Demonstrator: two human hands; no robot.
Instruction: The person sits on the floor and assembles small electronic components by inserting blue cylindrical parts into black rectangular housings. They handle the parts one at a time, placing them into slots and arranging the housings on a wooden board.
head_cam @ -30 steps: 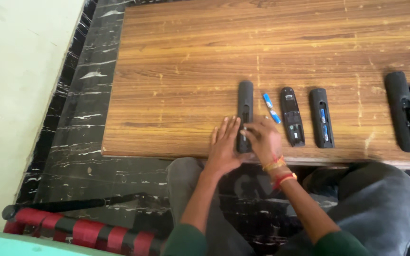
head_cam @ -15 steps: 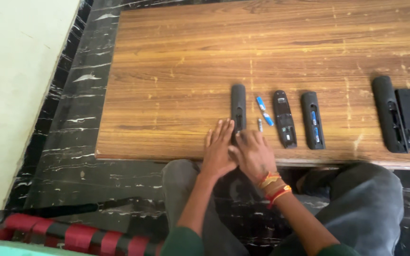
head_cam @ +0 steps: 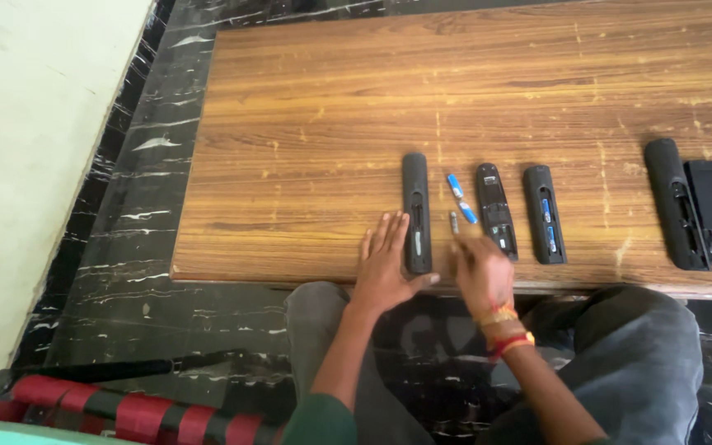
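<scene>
Head view: the left hand (head_cam: 386, 268) lies flat and open on the wooden table (head_cam: 315, 124), fingers spread, its thumb side touching the lower end of a black remote (head_cam: 416, 213). The right hand (head_cam: 481, 268) is loosely open, holding nothing, fingertips (head_cam: 461, 245) just below a small silver battery (head_cam: 453, 221) lying between that remote and the next. Both hands sit close to the table's near edge, right above the person's knees. The remote lies back up, long and slim, its battery bay open with one cell showing inside. Two blue batteries (head_cam: 460, 199) lie just beside it, then two more open remotes (head_cam: 521, 213) and, well apart at the right, a larger pair (head_cam: 692, 203). Left and far parts of the tabletop lie bare; black marble floor (head_cam: 125, 206) borders the left edge.
</scene>
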